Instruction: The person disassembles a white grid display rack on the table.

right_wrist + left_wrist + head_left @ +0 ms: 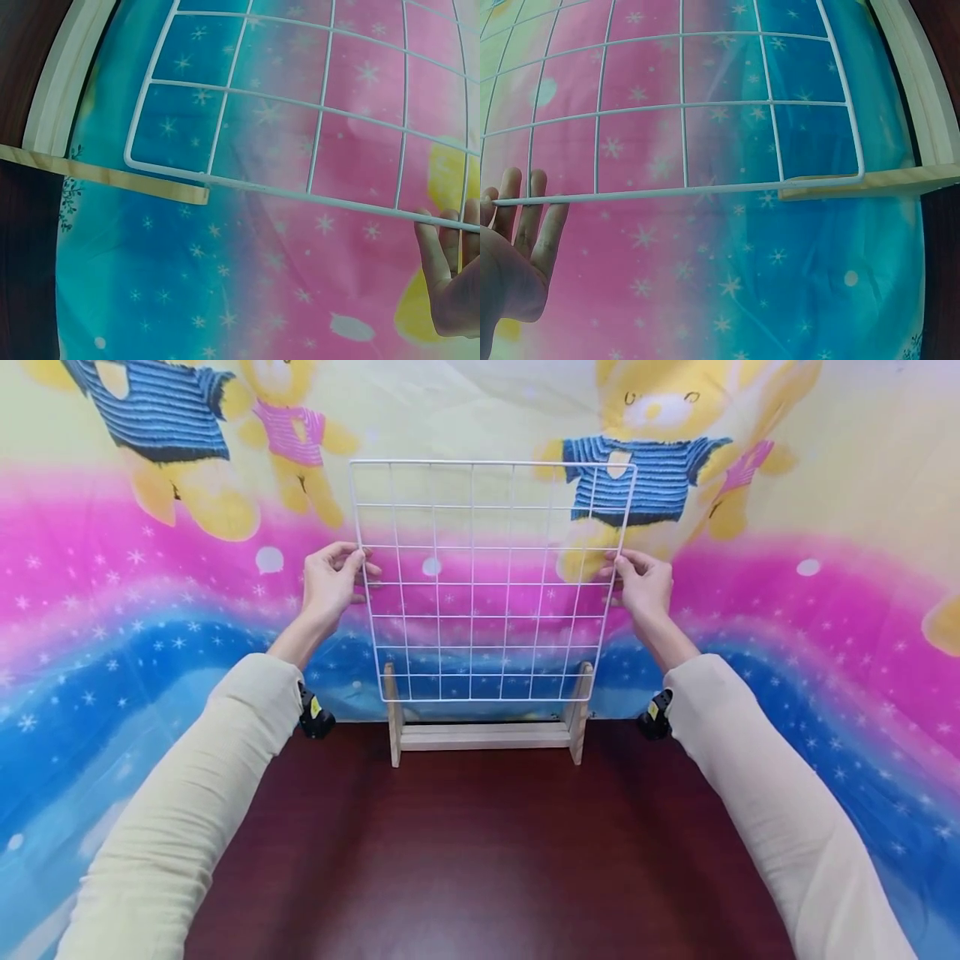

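Observation:
A white wire grid panel (472, 583) is held upright between both hands. My left hand (330, 581) pinches its left edge, thumb in front and fingers behind; my right hand (647, 583) does the same on the right edge. Below the panel, a wooden stand (483, 737) with two uprights and a crossbar stands on the dark red table (480, 843). The panel's lower corners overlap the tops of the uprights in the head view. In the left wrist view one upright (885, 182) runs close to the panel's corner, and in the right wrist view the other upright (112, 178) does likewise.
Behind the stand hangs a cloth backdrop (135, 585) printed with bears, snowflakes and pink and blue bands. It also runs along both sides of the table. Small black wrist cameras are worn at the left cuff (258, 681) and right cuff (701, 681).

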{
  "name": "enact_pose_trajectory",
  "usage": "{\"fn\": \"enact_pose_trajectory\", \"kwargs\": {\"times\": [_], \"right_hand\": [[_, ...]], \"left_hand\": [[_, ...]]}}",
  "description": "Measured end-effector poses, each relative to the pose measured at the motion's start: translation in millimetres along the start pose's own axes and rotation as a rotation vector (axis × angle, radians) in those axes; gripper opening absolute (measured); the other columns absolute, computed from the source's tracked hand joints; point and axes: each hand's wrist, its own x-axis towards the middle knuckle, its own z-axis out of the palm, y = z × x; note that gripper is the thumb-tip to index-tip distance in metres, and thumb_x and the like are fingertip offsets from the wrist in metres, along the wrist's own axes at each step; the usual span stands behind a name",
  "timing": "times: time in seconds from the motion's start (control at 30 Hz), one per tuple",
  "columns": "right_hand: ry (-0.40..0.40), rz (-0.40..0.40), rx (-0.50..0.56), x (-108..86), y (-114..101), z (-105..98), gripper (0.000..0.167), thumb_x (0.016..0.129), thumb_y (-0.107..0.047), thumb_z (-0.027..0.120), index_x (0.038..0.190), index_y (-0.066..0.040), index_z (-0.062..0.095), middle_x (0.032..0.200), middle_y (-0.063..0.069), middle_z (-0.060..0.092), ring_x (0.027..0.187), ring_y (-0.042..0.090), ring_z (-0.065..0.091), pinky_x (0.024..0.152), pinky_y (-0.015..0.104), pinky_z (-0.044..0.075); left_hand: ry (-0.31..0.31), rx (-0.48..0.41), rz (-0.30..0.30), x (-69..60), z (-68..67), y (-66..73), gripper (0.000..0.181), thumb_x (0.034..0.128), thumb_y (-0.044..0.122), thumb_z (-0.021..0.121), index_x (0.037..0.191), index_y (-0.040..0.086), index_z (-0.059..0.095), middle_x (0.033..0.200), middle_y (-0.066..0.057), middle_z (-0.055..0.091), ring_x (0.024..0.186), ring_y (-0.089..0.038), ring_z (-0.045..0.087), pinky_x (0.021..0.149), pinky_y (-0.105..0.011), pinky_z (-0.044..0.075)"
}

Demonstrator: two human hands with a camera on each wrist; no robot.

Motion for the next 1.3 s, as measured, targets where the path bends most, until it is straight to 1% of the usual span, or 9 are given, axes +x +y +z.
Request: {"fn": "enact_pose_trajectory", "kwargs": {"times": [0.23,0.33,0.47,0.67,0.83,0.93,1.03,1.17,1.3], "right_hand": [[0.000,-0.025,-0.063,-4.1,3,-2,0.029,0.098,-0.021,0.055,0.120,-0.006,0.068,0.088,0.007,0.071,0.087,0.025,0.067,0.063,0.025,0.057],[0.009,-0.028,-0.089,-5.7,6,-2,0.030,0.098,-0.022,0.055,0.120,-0.007,0.069,0.090,0.007,0.071,0.091,0.028,0.066,0.063,0.024,0.056],[-0.002,-0.019,-0.095,-8.3,9,-4,0.030,0.098,-0.022,0.055,0.121,-0.007,0.068,0.092,0.008,0.071,0.089,0.026,0.067,0.063,0.024,0.056],[-0.027,-0.006,-0.133,-11.5,14,-6,0.032,0.099,-0.024,0.054,0.124,-0.007,0.066,0.094,0.007,0.071,0.093,0.026,0.066,0.067,0.025,0.057],[-0.034,-0.013,-0.133,-14.0,19,-8,0.032,0.100,-0.023,0.053,0.124,-0.004,0.065,0.092,0.007,0.071,0.085,0.021,0.067,0.065,0.026,0.057],[-0.045,-0.012,-0.148,-15.7,22,-10,0.033,0.100,-0.023,0.053,0.124,-0.005,0.065,0.093,0.008,0.071,0.085,0.021,0.067,0.065,0.025,0.057],[-0.060,-0.010,-0.163,-17.6,26,-11,0.033,0.100,-0.023,0.052,0.125,-0.005,0.064,0.094,0.008,0.070,0.086,0.021,0.066,0.067,0.026,0.057],[-0.076,0.007,-0.161,-21.1,29,-13,0.033,0.100,-0.022,0.052,0.125,-0.004,0.064,0.093,0.008,0.070,0.076,0.012,0.067,0.068,0.029,0.057],[-0.094,0.005,-0.170,-25.3,33,-16,0.034,0.100,-0.022,0.053,0.125,-0.003,0.064,0.092,0.009,0.070,0.069,0.007,0.066,0.066,0.029,0.057]], "left_hand": [[-0.015,0.034,-0.011,-6.8,-1.4,-2.5,0.028,0.0977,0.018,0.058,0.119,0.001,0.064,0.088,-0.008,0.072,0.085,-0.026,0.071,0.061,-0.030,0.058],[-0.019,0.056,-0.008,-9.1,-2.2,-7.6,0.030,0.0975,0.019,0.058,0.121,0.002,0.064,0.090,-0.009,0.072,0.089,-0.028,0.069,0.063,-0.030,0.058],[-0.022,0.087,-0.004,-12.9,-2.5,-13.0,0.031,0.0977,0.020,0.057,0.122,0.002,0.064,0.091,-0.009,0.072,0.095,-0.032,0.067,0.065,-0.032,0.058],[-0.025,0.116,-0.007,-18.8,-3.3,-15.5,0.031,0.0986,0.019,0.055,0.123,0.001,0.063,0.089,-0.006,0.072,0.100,-0.037,0.064,0.066,-0.033,0.058],[-0.047,0.105,-0.035,-20.8,-3.2,-17.8,0.032,0.0988,0.019,0.055,0.123,0.000,0.062,0.093,-0.011,0.072,0.100,-0.039,0.064,0.064,-0.034,0.058],[-0.058,0.105,-0.039,-23.0,-3.5,-19.0,0.032,0.0991,0.020,0.055,0.123,0.000,0.062,0.095,-0.014,0.071,0.098,-0.039,0.064,0.063,-0.034,0.058],[-0.060,0.125,-0.048,-26.5,-4.4,-21.0,0.032,0.0991,0.021,0.054,0.124,0.001,0.062,0.095,-0.014,0.071,0.096,-0.038,0.066,0.066,-0.036,0.058],[-0.063,0.136,-0.079,-32.0,-5.2,-24.6,0.034,0.0987,0.023,0.055,0.124,0.002,0.062,0.094,-0.012,0.072,0.096,-0.037,0.067,0.071,-0.039,0.057],[-0.069,0.112,-0.095,-37.2,-6.6,-28.1,0.035,0.0991,0.023,0.054,0.124,0.000,0.061,0.092,-0.012,0.072,0.091,-0.033,0.069,0.068,-0.039,0.058]]}}
